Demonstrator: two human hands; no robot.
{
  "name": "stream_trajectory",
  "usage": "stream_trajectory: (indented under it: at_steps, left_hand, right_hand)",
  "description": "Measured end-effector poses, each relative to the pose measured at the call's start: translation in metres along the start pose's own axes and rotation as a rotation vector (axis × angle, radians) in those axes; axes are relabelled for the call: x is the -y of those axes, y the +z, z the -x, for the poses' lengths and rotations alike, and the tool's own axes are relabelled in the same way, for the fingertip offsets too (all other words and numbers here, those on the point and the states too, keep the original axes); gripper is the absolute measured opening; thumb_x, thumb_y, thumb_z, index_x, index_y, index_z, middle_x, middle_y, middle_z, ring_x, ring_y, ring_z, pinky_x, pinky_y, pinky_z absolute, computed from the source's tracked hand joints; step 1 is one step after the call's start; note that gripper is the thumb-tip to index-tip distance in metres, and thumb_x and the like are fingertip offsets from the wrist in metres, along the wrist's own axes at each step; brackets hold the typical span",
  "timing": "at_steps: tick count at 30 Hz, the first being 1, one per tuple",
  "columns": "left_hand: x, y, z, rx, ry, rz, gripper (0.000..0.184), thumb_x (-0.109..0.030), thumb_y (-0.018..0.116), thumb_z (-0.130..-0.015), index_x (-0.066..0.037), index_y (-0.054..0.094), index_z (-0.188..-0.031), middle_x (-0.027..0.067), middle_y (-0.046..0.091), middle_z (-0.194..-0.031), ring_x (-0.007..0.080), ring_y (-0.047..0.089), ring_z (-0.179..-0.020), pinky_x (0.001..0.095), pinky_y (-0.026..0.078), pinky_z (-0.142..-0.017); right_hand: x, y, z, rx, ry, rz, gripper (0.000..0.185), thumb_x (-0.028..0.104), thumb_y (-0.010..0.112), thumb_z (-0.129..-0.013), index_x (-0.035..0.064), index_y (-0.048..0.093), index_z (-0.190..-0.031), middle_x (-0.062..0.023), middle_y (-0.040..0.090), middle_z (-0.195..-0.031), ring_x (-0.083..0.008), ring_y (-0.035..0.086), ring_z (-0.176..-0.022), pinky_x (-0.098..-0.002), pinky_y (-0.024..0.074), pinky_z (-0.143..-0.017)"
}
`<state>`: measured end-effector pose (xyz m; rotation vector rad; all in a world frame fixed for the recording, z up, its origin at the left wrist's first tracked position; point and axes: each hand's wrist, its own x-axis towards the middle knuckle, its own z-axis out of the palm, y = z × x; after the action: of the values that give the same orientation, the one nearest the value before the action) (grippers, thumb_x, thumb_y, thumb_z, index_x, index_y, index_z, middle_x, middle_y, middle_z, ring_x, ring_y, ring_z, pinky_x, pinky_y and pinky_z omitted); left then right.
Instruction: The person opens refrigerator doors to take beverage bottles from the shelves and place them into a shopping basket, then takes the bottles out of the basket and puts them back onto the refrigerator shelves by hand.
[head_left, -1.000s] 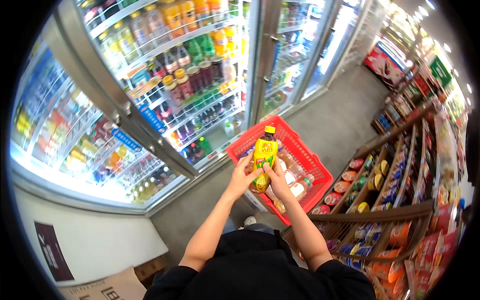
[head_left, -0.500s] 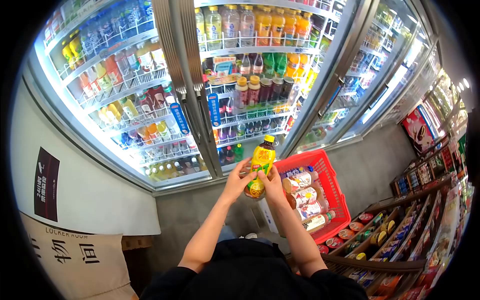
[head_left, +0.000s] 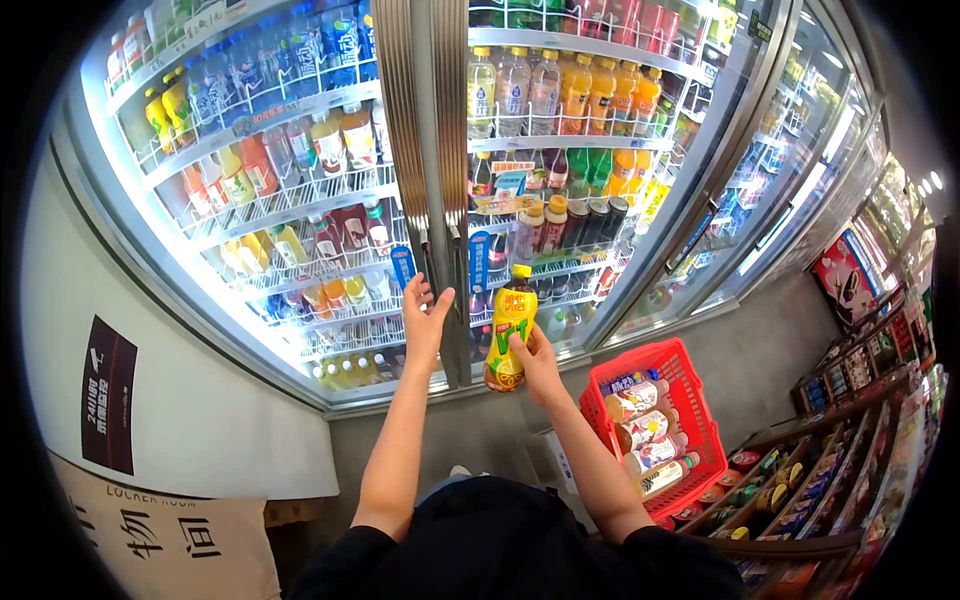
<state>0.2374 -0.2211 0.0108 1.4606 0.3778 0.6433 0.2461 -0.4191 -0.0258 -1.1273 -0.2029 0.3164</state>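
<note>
My right hand is wrapped round a yellow tea bottle with a yellow cap and green lettering, held nearly upright in front of the fridge. My left hand is raised to the left of the bottle with its fingers apart and nothing in them. It is close to the metal fridge door handle, but I cannot tell whether it touches. Behind both hands stands the glass-door drinks fridge, its shelves full of bottles.
A red shopping basket with several bottles lying in it is at my right. Beyond it are shelves of packaged snacks. A white wall panel stands at the left, above a cloth curtain. Grey floor runs along the fridges.
My left hand has let go of the tea bottle and moved up and left towards the fridge handle. The bottle stays in my right hand. The view has shifted left.
</note>
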Motion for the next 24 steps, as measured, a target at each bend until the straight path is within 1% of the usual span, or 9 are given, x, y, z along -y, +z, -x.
stream_trajectory:
  at_steps: [4, 6, 7, 8, 10, 11, 12, 17, 24]
  left_hand:
    - [0.021, -0.003, -0.075, -0.06, 0.175, -0.219, 0.061, -0.043, 0.072, -0.089, 0.002, 0.054, -0.126, 0.014, 0.059, -0.115, 0.0193, 0.055, -0.107, 0.0325, 0.043, -0.093]
    - [0.013, 0.003, -0.095, 0.1, -0.051, -0.134, 0.064, -0.052, 0.063, -0.093, 0.006, 0.056, -0.12, 0.0136, 0.062, -0.108, 0.0205, 0.059, -0.101, 0.0334, 0.045, -0.091]
    - [0.013, 0.008, -0.093, 0.014, 0.06, -0.154, 0.064, -0.059, 0.053, -0.096, 0.004, 0.064, -0.102, 0.0107, 0.066, -0.092, 0.0197, 0.061, -0.087, 0.0325, 0.046, -0.084]
    - [0.013, 0.008, -0.102, 0.023, 0.064, -0.15, 0.064, -0.059, 0.053, -0.096, 0.004, 0.064, -0.102, 0.0107, 0.066, -0.092, 0.0197, 0.061, -0.087, 0.0325, 0.046, -0.084]
    - [0.014, 0.006, -0.124, 0.248, -0.183, 0.083, 0.067, -0.063, 0.046, -0.096, 0.0, 0.064, -0.079, 0.0083, 0.063, -0.077, 0.0187, 0.06, -0.076, 0.031, 0.045, -0.076]
    - [0.016, 0.01, -0.13, 0.267, -0.159, 0.138, 0.07, -0.061, 0.037, -0.099, -0.005, 0.053, -0.06, 0.0045, 0.053, -0.059, 0.0172, 0.053, -0.061, 0.0295, 0.041, -0.066]
    - [0.018, 0.006, -0.141, 0.434, -0.129, 0.144, 0.066, -0.055, 0.034, -0.101, -0.008, 0.046, -0.056, 0.0022, 0.042, -0.053, 0.0165, 0.045, -0.055, 0.0296, 0.037, -0.06]
    - [0.022, 0.003, -0.146, 0.531, -0.265, 0.261, 0.061, -0.053, 0.03, -0.102, -0.015, 0.028, -0.055, -0.0023, 0.027, -0.051, 0.0125, 0.03, -0.048, 0.0293, 0.027, -0.053]
    - [0.029, 0.005, -0.145, 0.466, -0.263, 0.26, 0.057, -0.053, 0.032, -0.099, -0.018, 0.024, -0.055, -0.0041, 0.022, -0.049, 0.0111, 0.024, -0.044, 0.0289, 0.023, -0.048]
  right_hand:
    - [0.005, 0.027, -0.022, 0.03, -0.018, 0.025, 0.043, 0.018, 0.064, -0.097, 0.0022, 0.048, -0.134, -0.0051, 0.065, -0.114, -0.0124, 0.062, -0.102, -0.0291, 0.0499, -0.088]
    - [0.006, 0.037, -0.032, 0.019, -0.026, 0.039, 0.043, 0.019, 0.064, -0.097, 0.0024, 0.049, -0.133, -0.0043, 0.065, -0.113, -0.0118, 0.062, -0.101, -0.0287, 0.0495, -0.087]
    - [0.006, 0.039, -0.032, 0.022, -0.026, 0.022, 0.043, 0.019, 0.064, -0.097, 0.0025, 0.049, -0.133, -0.0038, 0.064, -0.113, -0.011, 0.061, -0.1, -0.0282, 0.0492, -0.087]
    - [0.005, 0.041, -0.035, 0.015, -0.035, 0.024, 0.043, 0.019, 0.064, -0.097, 0.0025, 0.049, -0.133, -0.0038, 0.064, -0.113, -0.011, 0.061, -0.1, -0.0282, 0.0492, -0.087]
    - [0.004, 0.045, -0.039, 0.041, -0.048, 0.113, 0.043, 0.019, 0.064, -0.097, 0.0021, 0.049, -0.133, -0.0036, 0.064, -0.113, -0.0103, 0.061, -0.1, -0.0282, 0.049, -0.088]
    - [0.002, 0.045, -0.041, 0.042, -0.062, 0.115, 0.043, 0.02, 0.065, -0.097, 0.0019, 0.049, -0.133, -0.0036, 0.064, -0.114, -0.0098, 0.06, -0.101, -0.0281, 0.0489, -0.088]
    - [0.001, 0.049, -0.042, 0.023, -0.066, 0.125, 0.043, 0.02, 0.065, -0.097, 0.0019, 0.049, -0.133, -0.0036, 0.064, -0.114, -0.0098, 0.06, -0.101, -0.0281, 0.0489, -0.088]
    - [-0.004, 0.055, -0.037, 0.001, -0.059, 0.12, 0.043, 0.019, 0.064, -0.097, 0.0013, 0.049, -0.133, -0.004, 0.064, -0.114, -0.0102, 0.06, -0.102, -0.0285, 0.0479, -0.09]
    - [-0.024, 0.057, -0.002, -0.015, -0.011, 0.083, 0.047, 0.018, 0.062, -0.098, 0.0018, 0.045, -0.138, -0.0061, 0.062, -0.123, -0.0138, 0.059, -0.111, -0.0303, 0.0468, -0.096]
